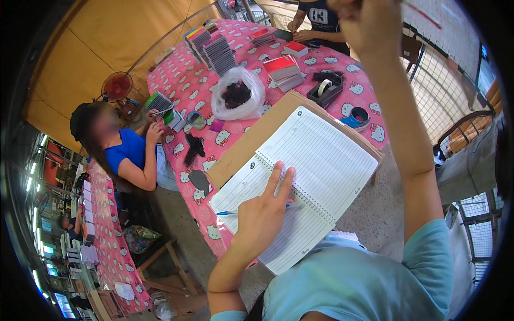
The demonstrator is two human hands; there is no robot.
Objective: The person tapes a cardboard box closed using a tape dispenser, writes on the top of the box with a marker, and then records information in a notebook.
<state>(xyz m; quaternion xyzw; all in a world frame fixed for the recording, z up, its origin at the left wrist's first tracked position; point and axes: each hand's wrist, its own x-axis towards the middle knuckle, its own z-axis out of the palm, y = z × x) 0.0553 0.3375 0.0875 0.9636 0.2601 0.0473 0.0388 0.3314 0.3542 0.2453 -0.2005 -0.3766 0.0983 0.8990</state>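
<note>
A spiral-bound notebook (334,160) with ruled white pages lies spread in front of me on a brown cardboard sheet (235,163). Two stretched fingers of my left hand (262,216) press on its wire binding. The other fingers are tucked under, and a slim blue pen (227,213) runs beneath the palm, showing on both sides; the grip on it is partly hidden. High at the upper right, my right hand (369,27) is raised, closed and blurred, cut by the picture's edge. From beside it sticks out a thin red stick (425,16), apparently held.
The pink patterned table (241,48) bears stacks of small booklets (218,55), a plastic bag of dark material (236,96), a tape dispenser (325,91) and a blue tape roll (357,116). One co-worker (131,150) sits at the left; another (318,27) stands at the far end.
</note>
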